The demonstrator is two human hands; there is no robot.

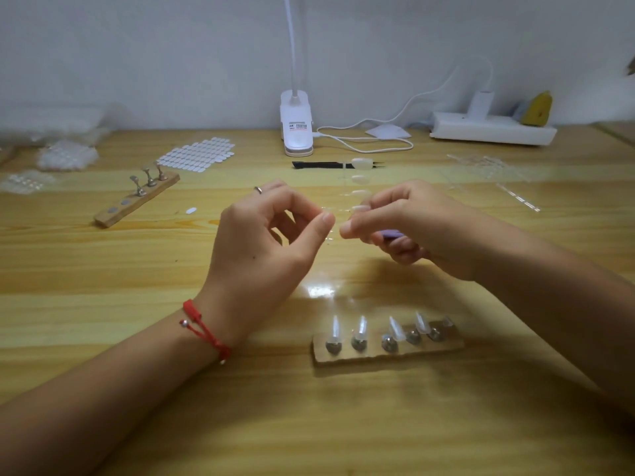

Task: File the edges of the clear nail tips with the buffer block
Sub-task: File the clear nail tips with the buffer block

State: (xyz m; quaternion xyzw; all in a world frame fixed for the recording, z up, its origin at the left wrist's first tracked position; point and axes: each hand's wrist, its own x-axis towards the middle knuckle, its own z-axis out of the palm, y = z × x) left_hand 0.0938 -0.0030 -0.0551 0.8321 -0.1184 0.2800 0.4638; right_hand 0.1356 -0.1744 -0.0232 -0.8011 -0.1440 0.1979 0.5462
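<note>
Near: wooden stand (388,352) holds five clear nail tips (360,329), upright.
Mid: left hand (271,231) pinches, thumb to forefinger, faint clear tip strip (360,194). Right hand (405,228) curls round purple buffer block (391,234), mostly hidden.
Brace strip; short, light strokes along edges only.
Far: strip trails toward lamp (296,127).

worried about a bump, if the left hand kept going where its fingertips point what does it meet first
Probably the right hand, gripping the buffer block just across a narrow gap; depth is unclear.

Wooden table (103,276) bears two nail stands (388,352), lamp (296,128).
</note>
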